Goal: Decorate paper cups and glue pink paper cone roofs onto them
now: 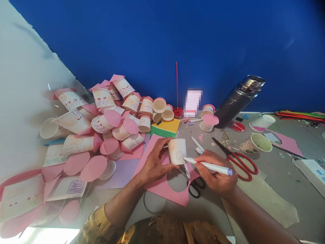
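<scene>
My left hand (157,160) grips a white paper cup (175,149), thumb at its lower rim and fingers round the far side. A faint purple square and a pale orange patch show on the cup's wall. In my right hand (217,174) is a white felt-tip pen (210,166) with a purple end, its tip at the cup beside the square. Beneath the cup lies pink paper (162,188) with a round hole cut from it. Black-handled scissors (196,187) rest by that sheet, partly covered.
Many decorated paper cups with pink paper tops (101,125) are heaped at left. Red-handled scissors (243,164), a dark thermos flask (236,101) and a patterned cup (255,143) stand or lie at right. A yellow pad (169,126) lies ahead, before a blue wall (162,40).
</scene>
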The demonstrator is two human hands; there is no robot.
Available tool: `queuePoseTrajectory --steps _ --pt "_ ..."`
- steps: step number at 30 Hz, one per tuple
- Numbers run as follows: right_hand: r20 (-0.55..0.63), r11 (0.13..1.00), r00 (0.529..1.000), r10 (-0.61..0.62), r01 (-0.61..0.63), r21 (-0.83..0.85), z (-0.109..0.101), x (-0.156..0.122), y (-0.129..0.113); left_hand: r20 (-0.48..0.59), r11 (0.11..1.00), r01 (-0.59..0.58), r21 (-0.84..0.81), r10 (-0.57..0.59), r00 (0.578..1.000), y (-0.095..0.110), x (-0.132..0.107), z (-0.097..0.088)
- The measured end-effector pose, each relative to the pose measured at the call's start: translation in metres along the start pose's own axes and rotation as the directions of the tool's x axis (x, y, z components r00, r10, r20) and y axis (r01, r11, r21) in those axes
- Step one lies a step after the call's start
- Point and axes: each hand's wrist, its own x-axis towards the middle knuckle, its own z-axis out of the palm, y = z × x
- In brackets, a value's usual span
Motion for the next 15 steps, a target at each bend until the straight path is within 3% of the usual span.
queuePoseTrajectory --steps 7,15 --pt "-0.065 0.999 0.997 0.047 -0.046 0.026 -0.0003 -0.005 0.0061 0.009 0.981 -0.091 0.172 0.091 0.996 0.0052 -0.0006 0.0008" --pt "0.004 0.996 0.996 -0.088 0.088 -0.025 0.0063 0.0009 -0.0026 0.05 0.965 -0.1 0.241 0.09 0.995 0.0068 -0.0025 0.0026"
